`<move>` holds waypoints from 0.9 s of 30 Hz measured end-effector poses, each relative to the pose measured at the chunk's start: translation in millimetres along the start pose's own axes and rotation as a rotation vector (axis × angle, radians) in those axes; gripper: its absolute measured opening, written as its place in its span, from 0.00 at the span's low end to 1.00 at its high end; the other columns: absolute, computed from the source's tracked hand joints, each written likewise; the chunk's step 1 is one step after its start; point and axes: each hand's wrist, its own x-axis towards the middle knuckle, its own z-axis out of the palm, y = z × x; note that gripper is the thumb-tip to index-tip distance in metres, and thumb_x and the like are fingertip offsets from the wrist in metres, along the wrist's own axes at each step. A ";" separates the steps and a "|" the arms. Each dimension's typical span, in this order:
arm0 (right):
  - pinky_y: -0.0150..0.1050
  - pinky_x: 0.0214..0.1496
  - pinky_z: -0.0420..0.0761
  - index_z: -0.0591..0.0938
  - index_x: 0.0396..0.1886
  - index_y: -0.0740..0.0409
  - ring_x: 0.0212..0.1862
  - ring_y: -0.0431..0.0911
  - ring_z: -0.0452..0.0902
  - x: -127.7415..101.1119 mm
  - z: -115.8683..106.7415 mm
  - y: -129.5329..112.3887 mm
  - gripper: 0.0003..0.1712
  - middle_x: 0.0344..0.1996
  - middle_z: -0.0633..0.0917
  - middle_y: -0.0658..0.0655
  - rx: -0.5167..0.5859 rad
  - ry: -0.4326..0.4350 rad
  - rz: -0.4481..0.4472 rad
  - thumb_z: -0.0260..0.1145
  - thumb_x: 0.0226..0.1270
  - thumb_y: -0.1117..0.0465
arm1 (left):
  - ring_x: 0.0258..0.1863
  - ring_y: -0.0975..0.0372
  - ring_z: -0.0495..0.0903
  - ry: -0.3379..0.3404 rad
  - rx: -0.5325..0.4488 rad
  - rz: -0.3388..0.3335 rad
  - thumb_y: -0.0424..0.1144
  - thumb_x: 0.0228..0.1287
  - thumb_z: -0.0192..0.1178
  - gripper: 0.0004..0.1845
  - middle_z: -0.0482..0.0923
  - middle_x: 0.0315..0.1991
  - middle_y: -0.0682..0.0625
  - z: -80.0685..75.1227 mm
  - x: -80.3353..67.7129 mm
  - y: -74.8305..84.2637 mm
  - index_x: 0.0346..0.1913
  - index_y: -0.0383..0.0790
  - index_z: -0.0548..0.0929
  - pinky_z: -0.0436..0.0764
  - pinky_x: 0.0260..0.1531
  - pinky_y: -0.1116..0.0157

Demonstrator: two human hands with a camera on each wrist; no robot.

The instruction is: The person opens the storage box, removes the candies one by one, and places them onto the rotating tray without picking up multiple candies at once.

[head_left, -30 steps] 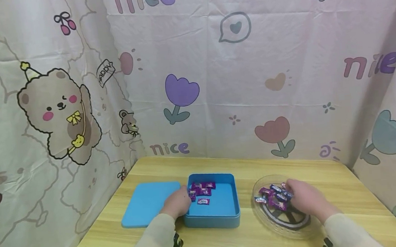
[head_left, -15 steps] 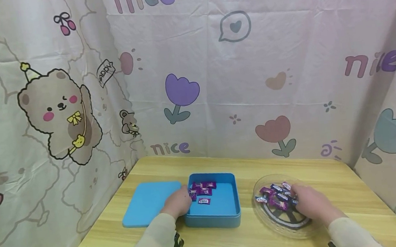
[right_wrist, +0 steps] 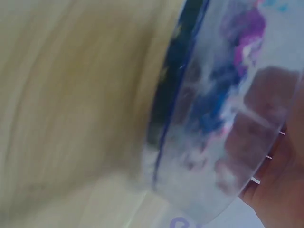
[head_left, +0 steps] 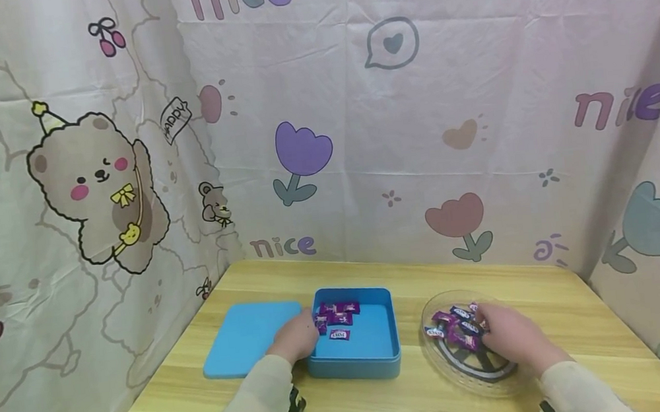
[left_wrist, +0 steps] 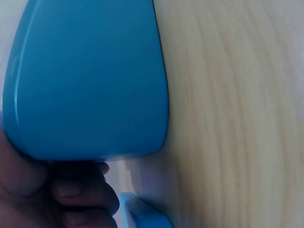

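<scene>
In the head view my left hand [head_left: 295, 339] holds the left wall of an open blue box [head_left: 354, 367], thumb at the rim. The left wrist view shows curled fingers [left_wrist: 85, 194] against the box's side. Several purple-wrapped candies [head_left: 339, 318] lie in the box, mostly at its back left. My right hand [head_left: 515, 335] reaches into a round clear dish [head_left: 444, 372], fingertips among purple, dark blue and white wrapped candies [head_left: 464, 341]. Through the dish's clear wall [right_wrist: 204, 199], the right wrist view shows blurred fingers [right_wrist: 242, 147] beside the candies. Whether they pinch one is unclear.
A flat blue lid [head_left: 247, 340] lies on the wooden table [head_left: 409, 410] to the left of the box, partly behind my left hand. Printed curtains [head_left: 358, 130] stand around the table's back and sides.
My right hand shifted slightly right in the dish, exposing more blue candies, then came back left over them. The left hand and the box have stayed put.
</scene>
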 end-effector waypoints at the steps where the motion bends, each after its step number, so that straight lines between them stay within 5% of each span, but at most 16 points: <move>1: 0.55 0.42 0.82 0.82 0.41 0.56 0.37 0.49 0.79 1.2 -0.8 -3.6 0.18 0.34 0.83 0.52 -0.010 0.010 -0.017 0.70 0.47 0.69 | 0.65 0.43 0.71 0.000 0.002 0.000 0.33 0.75 0.46 0.27 0.69 0.69 0.33 0.1 0.7 0.0 0.73 0.27 0.63 0.68 0.63 0.39; 10: 0.48 0.44 0.81 0.82 0.38 0.48 0.35 0.41 0.75 16.0 -3.1 -49.6 0.12 0.31 0.81 0.44 -0.036 0.047 -0.071 0.72 0.52 0.62 | 0.67 0.42 0.69 -0.002 0.005 -0.003 0.33 0.75 0.46 0.28 0.68 0.70 0.34 1.7 1.0 0.9 0.74 0.27 0.62 0.66 0.65 0.38; 27: 0.45 0.44 0.81 0.84 0.44 0.51 0.41 0.45 0.75 53.6 27.9 -146.5 0.11 0.37 0.82 0.48 0.007 0.033 -0.246 0.73 0.62 0.59 | 0.68 0.42 0.68 -0.004 0.004 0.018 0.33 0.76 0.45 0.27 0.68 0.70 0.34 2.5 3.3 -1.5 0.74 0.27 0.63 0.65 0.65 0.39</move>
